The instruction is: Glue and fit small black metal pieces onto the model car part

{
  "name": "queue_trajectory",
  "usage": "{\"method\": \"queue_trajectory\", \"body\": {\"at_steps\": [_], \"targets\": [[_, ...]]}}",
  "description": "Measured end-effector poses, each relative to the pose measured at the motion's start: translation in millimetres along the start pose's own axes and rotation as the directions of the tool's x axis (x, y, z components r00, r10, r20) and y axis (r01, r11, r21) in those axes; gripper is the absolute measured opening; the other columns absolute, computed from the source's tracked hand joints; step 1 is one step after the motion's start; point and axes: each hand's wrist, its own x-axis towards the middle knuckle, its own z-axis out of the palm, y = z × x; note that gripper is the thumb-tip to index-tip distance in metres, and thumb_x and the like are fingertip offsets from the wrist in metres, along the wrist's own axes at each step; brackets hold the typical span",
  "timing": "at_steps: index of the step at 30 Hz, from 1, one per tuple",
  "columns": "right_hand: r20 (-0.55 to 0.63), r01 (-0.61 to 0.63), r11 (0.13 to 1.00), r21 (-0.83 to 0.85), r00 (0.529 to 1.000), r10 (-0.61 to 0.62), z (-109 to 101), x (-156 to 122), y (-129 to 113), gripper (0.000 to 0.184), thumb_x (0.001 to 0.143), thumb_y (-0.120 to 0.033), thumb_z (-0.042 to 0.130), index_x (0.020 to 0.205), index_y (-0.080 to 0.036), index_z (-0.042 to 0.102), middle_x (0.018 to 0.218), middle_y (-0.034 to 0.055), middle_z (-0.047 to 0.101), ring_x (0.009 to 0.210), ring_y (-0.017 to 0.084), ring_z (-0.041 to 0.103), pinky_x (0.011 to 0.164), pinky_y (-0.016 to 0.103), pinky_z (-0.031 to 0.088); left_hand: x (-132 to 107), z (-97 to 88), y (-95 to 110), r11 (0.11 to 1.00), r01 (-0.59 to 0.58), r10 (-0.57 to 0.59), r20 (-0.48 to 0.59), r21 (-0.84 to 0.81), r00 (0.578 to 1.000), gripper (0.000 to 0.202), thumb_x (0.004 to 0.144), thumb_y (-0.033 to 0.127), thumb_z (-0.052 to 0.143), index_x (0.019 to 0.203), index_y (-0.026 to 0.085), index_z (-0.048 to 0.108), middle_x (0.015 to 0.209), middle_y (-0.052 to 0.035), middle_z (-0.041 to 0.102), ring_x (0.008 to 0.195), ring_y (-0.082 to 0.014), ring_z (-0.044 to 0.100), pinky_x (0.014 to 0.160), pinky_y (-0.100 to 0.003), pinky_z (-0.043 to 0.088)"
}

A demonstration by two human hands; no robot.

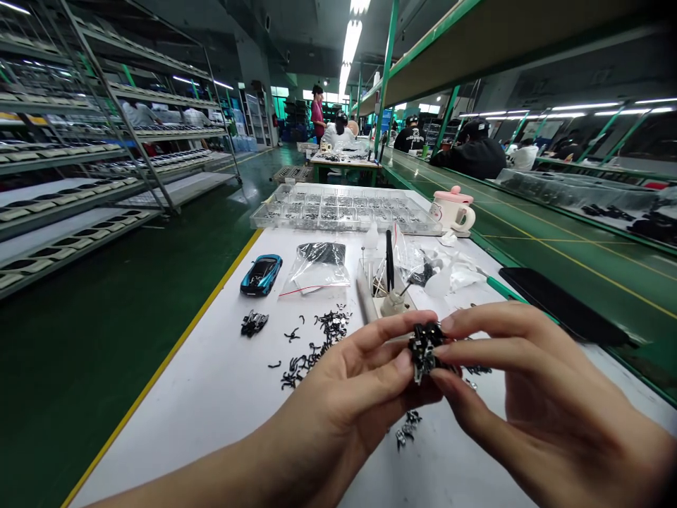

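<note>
On the head view I'm holding a small black part [424, 349] up in front, over the white table [180, 437]. Left hand [349, 388] is pinching its left side, thumb against fingers; right hand [550, 395] is closing thumb and two fingertips on its right side. Can't tell if the right is also gripping a smaller bit.

Loose black bits [307, 367] are lying scattered just left of and under the hands. A similar black lump [254, 322] is sitting farther left, near a blue toy car [261, 274]; a clear bag [320, 268] is lying beside the car. Behind the hands, a holder [364, 289] is keeping black tweezers [390, 261] upright. Divided tray [338, 226] is spanning the far end, pink-lidded mug [447, 212] standing at its right.
</note>
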Motion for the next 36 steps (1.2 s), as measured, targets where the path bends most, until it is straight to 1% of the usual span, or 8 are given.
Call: {"method": "queue_trajectory", "body": {"at_steps": [7,11,14,19,24,26,29,36], "targets": [[-0.023,-0.034,0.999,0.033,0.999,0.035,3.1,-2.3,-4.9,0.021,0.094,-0.008,0.067,0.107,-0.024,0.062,0.111,0.0027,0.056,0.104,0.014,0.056,0.094,0.027,0.045,-2.4,1.2,-1.8,1.0,0.02,-0.02,0.037,-0.022,0.999,0.022,0.093,0.009,0.071,0.108,0.022,0.08,0.12,-0.0044,0.077,0.096,-0.0093,0.073,0.093,-0.021,0.055],[-0.008,-0.03,0.997,0.064,0.999,0.031,0.5,-1.9,-2.3,0.024,0.093,-0.005,0.068,0.107,-0.024,0.061,0.112,0.0025,0.054,0.107,0.014,0.056,0.096,0.025,0.045,-2.6,0.5,0.0,0.999,0.01,-0.008,0.053,-0.031,0.999,0.021,0.092,0.009,0.072,0.106,0.021,0.081,0.115,-0.0044,0.078,0.097,-0.0085,0.073,0.093,-0.019,0.054],[0.026,-0.006,0.996,0.09,1.0,0.004,-2.9,-1.7,1.7,0.027,0.092,-0.004,0.068,0.108,-0.023,0.061,0.114,0.0023,0.054,0.109,0.014,0.056,0.096,0.025,0.046,-2.2,0.2,2.0,1.0,0.002,-0.001,0.064,-0.01,0.998,0.021,0.094,0.008,0.069,0.107,0.02,0.08,0.109,-0.0045,0.08,0.097,-0.0078,0.073,0.092,-0.018,0.054],[0.048,0.044,0.995,0.092,0.998,-0.049,-8.0,-1.5,5.3,0.029,0.091,-0.003,0.067,0.112,-0.021,0.061,0.115,0.0035,0.055,0.113,0.016,0.056,0.098,0.028,0.046,-1.6,-1.7,2.0,0.999,-0.009,0.004,0.176,0.03,0.984,0.023,0.095,0.009,0.068,0.112,0.022,0.079,0.11,-0.0004,0.079,0.098,-0.0059,0.072,0.091,-0.017,0.055],[0.064,0.084,0.992,0.089,0.994,-0.09,-10.6,0.7,3.0,0.03,0.089,-0.002,0.068,0.113,-0.019,0.062,0.117,0.0049,0.056,0.115,0.018,0.055,0.1,0.03,0.047,-1.6,-4.9,1.1,0.995,-0.054,0.041,0.159,0.079,0.986,0.022,0.094,0.013,0.072,0.11,0.026,0.079,0.12,0.0012,0.077,0.105,-0.0057,0.071,0.095,-0.016,0.053],[0.046,0.064,0.996,0.069,0.997,-0.067,-10.0,1.2,0.9,0.027,0.091,-0.002,0.067,0.111,-0.019,0.064,0.116,0.0045,0.056,0.113,0.017,0.056,0.098,0.03,0.047,-1.1,-5.8,2.2,0.986,-0.088,0.068,0.148,0.139,0.987,0.023,0.094,0.015,0.072,0.111,0.029,0.079,0.113,0.0043,0.078,0.105,-0.0047,0.07,0.094,-0.014,0.053],[-0.003,0.037,0.998,0.049,0.999,-0.037,-8.4,0.4,-2.0,0.022,0.094,-0.004,0.065,0.107,-0.021,0.065,0.115,0.0038,0.057,0.112,0.017,0.057,0.098,0.029,0.047,-0.4,-6.4,5.0,0.951,-0.18,0.131,0.199,0.252,0.971,0.024,0.095,0.018,0.073,0.113,0.033,0.078,0.109,0.0087,0.078,0.104,-0.0026,0.07,0.094,-0.009,0.052],[0.039,0.078,0.991,0.105,0.996,-0.082,-12.4,-0.6,2.4,0.029,0.091,-0.002,0.068,0.111,-0.022,0.063,0.117,0.0031,0.055,0.118,0.017,0.054,0.104,0.025,0.046,-5.6,-5.6,8.1,0.803,-0.339,0.228,0.273,0.489,0.934,0.029,0.098,0.019,0.068,0.112,0.043,0.078,0.117,0.0132,0.076,0.111,-0.0021,0.069,0.093,-0.005,0.051]]}}
